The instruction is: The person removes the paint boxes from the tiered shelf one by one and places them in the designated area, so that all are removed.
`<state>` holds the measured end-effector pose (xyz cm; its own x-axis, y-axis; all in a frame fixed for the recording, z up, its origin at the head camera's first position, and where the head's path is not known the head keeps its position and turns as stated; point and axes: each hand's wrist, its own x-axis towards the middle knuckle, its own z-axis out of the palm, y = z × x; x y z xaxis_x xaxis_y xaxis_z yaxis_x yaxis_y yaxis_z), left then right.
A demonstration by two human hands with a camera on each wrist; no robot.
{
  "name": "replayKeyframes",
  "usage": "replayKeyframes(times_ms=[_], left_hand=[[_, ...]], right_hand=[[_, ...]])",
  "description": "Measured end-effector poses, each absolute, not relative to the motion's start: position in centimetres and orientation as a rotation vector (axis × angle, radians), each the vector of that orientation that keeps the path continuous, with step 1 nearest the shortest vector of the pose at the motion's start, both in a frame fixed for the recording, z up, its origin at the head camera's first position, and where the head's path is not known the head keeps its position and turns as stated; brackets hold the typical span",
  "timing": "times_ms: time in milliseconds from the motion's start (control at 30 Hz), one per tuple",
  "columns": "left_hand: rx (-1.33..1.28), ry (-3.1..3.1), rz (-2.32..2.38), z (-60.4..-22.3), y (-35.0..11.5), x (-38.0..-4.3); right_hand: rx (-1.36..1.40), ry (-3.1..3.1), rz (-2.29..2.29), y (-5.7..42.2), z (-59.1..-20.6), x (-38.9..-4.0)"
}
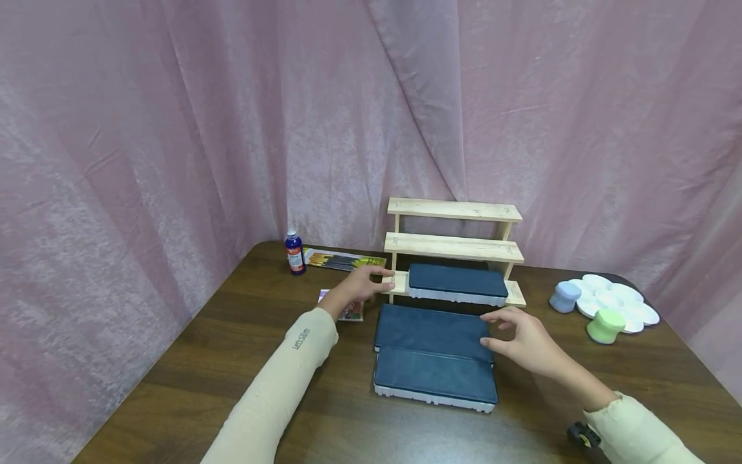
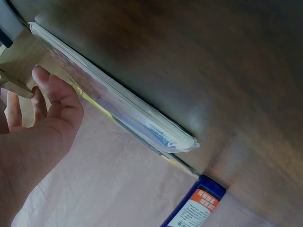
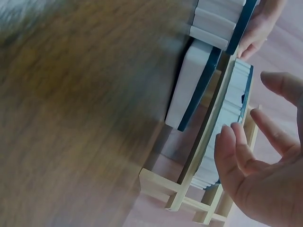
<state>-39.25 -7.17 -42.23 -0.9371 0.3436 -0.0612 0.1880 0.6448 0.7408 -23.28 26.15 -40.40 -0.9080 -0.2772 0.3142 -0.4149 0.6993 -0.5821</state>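
A pale wooden three-tier rack (image 1: pixel 455 245) stands at the back. On its lowest shelf lies a flat box with a dark blue lid and white base (image 1: pixel 458 281). Two similar boxes, a rear one (image 1: pixel 431 327) and a front one (image 1: pixel 435 374), lie close together on the table before it. My left hand (image 1: pixel 364 284) is at the left end of the lowest shelf, fingers loosely bent; in the left wrist view a fingertip meets the wood. To the right of the rear box my right hand (image 1: pixel 523 340) hovers with thumb and fingers apart, holding nothing.
Behind my left hand lie a flat packet (image 1: pixel 352 313) and a brush set (image 1: pixel 342 260), near a blue bottle (image 1: pixel 295 252). At right are a white flower-shaped palette (image 1: pixel 608 298), a blue sponge (image 1: pixel 565 298) and a green sponge (image 1: pixel 605 326). A pink curtain (image 1: pixel 336 129) hangs behind.
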Motion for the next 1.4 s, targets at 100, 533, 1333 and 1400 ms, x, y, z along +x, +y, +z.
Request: replayKeyframes(times_ms=[100,533,1333,1400], left_hand=[[0.427,2.669,1.172,-42.2,-7.2,-39.2],[0.440,2.673,1.170,-42.2,-7.1,-39.3],[0.413,2.660,1.185,-42.4,-7.2,-39.4],[0.416,2.660,1.184,-42.4,-7.1,-39.4]], right_hand=[[0.521,-2.681,0.994,26.2,-40.4,-23.5],[0.313,-2.544,0.928,26.0,-40.8,-24.7],[0.240,-2.490,1.031,26.2,-40.7,-27.7],[0.246,-2.491,1.030,26.3,-40.8,-28.1]])
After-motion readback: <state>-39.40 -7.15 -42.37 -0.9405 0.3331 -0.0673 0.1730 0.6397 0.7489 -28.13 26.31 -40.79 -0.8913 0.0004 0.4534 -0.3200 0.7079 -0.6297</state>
